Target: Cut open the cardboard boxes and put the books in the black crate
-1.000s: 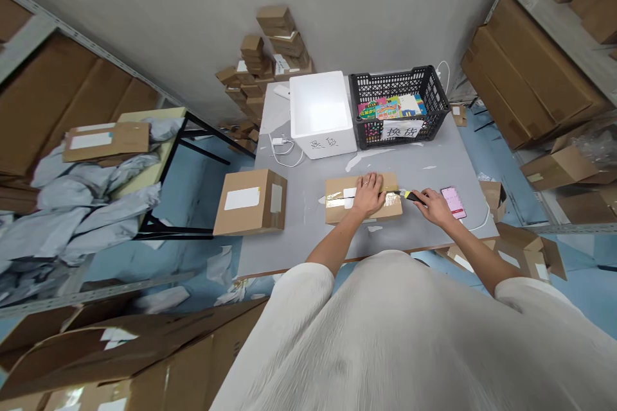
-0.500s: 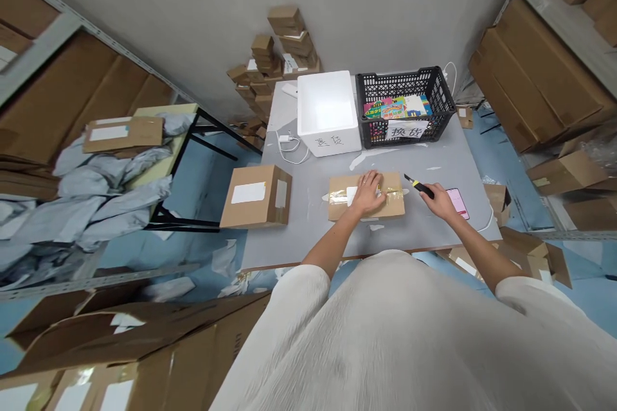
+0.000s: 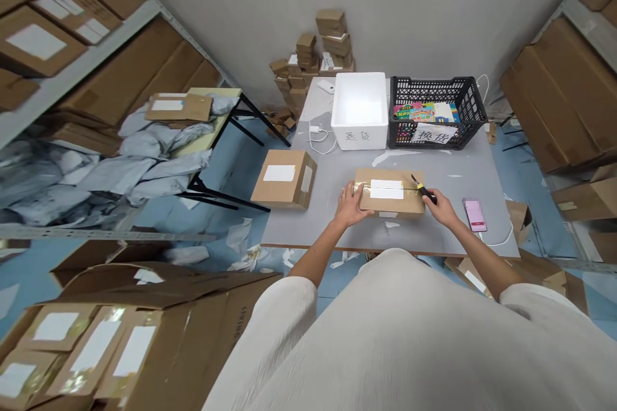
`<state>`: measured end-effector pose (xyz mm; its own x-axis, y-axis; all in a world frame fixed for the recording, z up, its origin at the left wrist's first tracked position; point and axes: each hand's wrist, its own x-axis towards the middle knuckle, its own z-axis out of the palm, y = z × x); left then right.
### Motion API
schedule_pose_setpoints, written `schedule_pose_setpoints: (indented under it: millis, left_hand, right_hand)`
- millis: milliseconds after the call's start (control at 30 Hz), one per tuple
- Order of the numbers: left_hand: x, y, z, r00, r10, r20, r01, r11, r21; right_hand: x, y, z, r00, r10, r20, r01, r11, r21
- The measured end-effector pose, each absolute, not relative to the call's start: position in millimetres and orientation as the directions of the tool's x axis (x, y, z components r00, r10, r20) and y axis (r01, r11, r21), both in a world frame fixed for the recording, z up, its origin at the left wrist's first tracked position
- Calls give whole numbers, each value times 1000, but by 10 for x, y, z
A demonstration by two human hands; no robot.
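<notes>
A taped cardboard box (image 3: 398,204) with a white label lies flat on the grey table (image 3: 308,225) in front of me. My left hand (image 3: 349,205) grips its near left corner, thumb along the front side and fingers at the left end. In my right hand (image 3: 438,207) is a yellow and black utility knife (image 3: 424,191), held at the box's right end. Its blade points away from me, over the top near the tape; whether it touches the box I cannot tell.
Another cardboard box (image 3: 277,173) stands at the table's left edge. Behind are a white foam box (image 3: 359,135) and a black crate (image 3: 436,90) with colourful books. A phone (image 3: 475,214) lies at right. Grey parcels (image 3: 120,173) fill the left side; an open carton (image 3: 207,327) stands lower left.
My left hand has moved from the top of the box to its left end, baring the label. The knife has come over the box's right end. The view has shifted left.
</notes>
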<state>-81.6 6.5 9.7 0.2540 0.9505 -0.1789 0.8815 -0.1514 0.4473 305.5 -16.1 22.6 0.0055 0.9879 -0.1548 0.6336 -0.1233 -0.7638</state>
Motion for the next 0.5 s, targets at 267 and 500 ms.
schedule_pose_setpoints:
  millis: [267,500]
  left_hand:
    - [-776,175,181,213,922,-324,837,-1,548]
    - [-714,533,479,255,861,-441,829,41,558]
  right_hand:
    - [2943,-198,160,235,969,-72,541,-192,-819]
    - [3145,44,312,318,947,-51,536,-224,-814]
